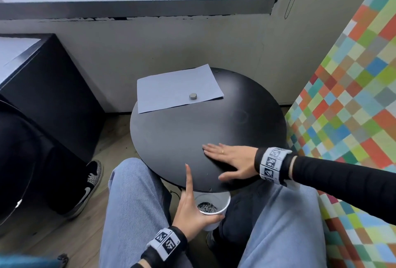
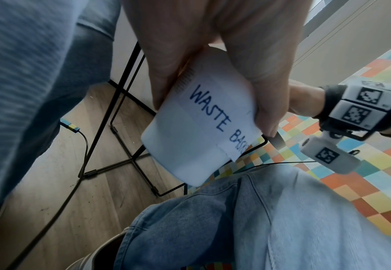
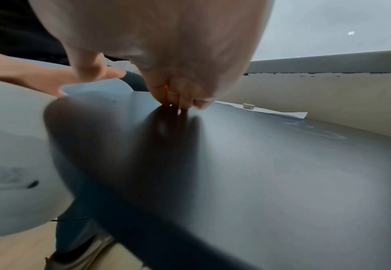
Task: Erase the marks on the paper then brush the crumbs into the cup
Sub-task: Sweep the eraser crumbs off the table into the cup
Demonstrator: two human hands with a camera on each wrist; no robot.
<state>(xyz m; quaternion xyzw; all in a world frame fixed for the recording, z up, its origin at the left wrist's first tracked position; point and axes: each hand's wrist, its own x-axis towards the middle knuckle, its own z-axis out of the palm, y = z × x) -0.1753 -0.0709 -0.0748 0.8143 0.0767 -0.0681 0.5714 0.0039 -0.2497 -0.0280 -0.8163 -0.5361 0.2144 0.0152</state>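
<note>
A white paper cup (image 1: 214, 208) with dark crumbs (image 1: 206, 206) inside hangs just under the near rim of the round black table (image 1: 192, 130). My left hand (image 1: 192, 214) grips it, index finger pointing up past the rim; the left wrist view shows the cup (image 2: 197, 127) lettered "WASTE BASK". My right hand (image 1: 229, 158) lies flat with straight fingers on the tabletop near that edge, seen again as fingertips (image 3: 183, 102) touching the surface. A pale sheet of paper (image 1: 177, 87) lies at the far left of the table with a small grey eraser (image 1: 193, 96) on it.
My knees in blue jeans (image 1: 137, 203) flank the cup below the table. A black cabinet (image 1: 42, 87) stands at the left, a checkered upholstered seat (image 1: 353, 96) at the right, a grey wall and window behind. Another person's sneaker (image 1: 89, 186) rests on the wooden floor.
</note>
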